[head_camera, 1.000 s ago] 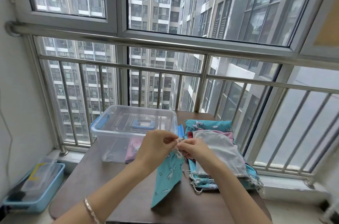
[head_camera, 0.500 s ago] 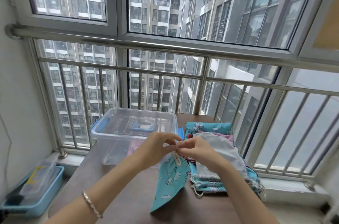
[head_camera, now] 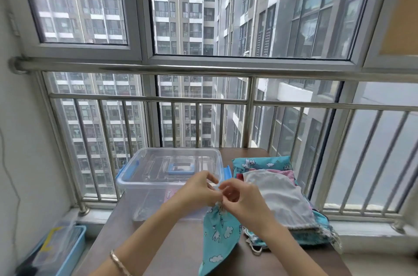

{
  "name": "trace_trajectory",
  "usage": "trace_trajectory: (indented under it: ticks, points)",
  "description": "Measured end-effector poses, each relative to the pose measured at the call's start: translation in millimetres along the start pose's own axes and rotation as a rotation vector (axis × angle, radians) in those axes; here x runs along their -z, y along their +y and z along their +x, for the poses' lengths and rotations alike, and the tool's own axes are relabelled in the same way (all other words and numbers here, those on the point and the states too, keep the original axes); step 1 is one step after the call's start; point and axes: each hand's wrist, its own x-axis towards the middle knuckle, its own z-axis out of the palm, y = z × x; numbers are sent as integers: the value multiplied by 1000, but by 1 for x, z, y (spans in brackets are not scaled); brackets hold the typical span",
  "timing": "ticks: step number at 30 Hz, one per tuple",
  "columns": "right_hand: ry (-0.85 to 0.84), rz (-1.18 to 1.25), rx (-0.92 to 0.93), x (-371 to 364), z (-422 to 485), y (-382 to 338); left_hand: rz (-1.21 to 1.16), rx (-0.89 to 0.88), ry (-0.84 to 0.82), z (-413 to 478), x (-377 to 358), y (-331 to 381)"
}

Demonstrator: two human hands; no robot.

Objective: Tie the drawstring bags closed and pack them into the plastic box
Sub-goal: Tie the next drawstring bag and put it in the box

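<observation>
Teal drawstring bag (head_camera: pixel 220 237) hangs over brown table (head_camera: pixel 158 241), neck up, just in front of clear plastic box (head_camera: pixel 135 176). Left hand (head_camera: pixel 196 192) and right hand (head_camera: pixel 244 201) pinch its gathered neck, fingers curled; cord blurred. Stack of bags (head_camera: pixel 278 198) right of box.

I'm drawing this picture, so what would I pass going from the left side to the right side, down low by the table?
Blue bin on the floor → clear plastic box → teal bag being tied → pile of bags.
</observation>
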Motion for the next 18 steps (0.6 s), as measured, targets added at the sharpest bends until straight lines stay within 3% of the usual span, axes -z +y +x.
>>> trace_trajectory:
  ticks: [3, 7, 12, 18]
  points:
    - [-22, -28, 31, 0, 0, 0, 104, -16, -20, -4, 1, 5]
    - [15, 30, -60, 3, 1, -5, 203, -126, 8, -9, -3, 8]
    - [-48, 205, -252, 11, 7, -4, 210, -246, 93, -7, 0, 9]
    - [-74, 274, -262, 17, 6, -6, 183, -269, 52, -5, 1, 11]
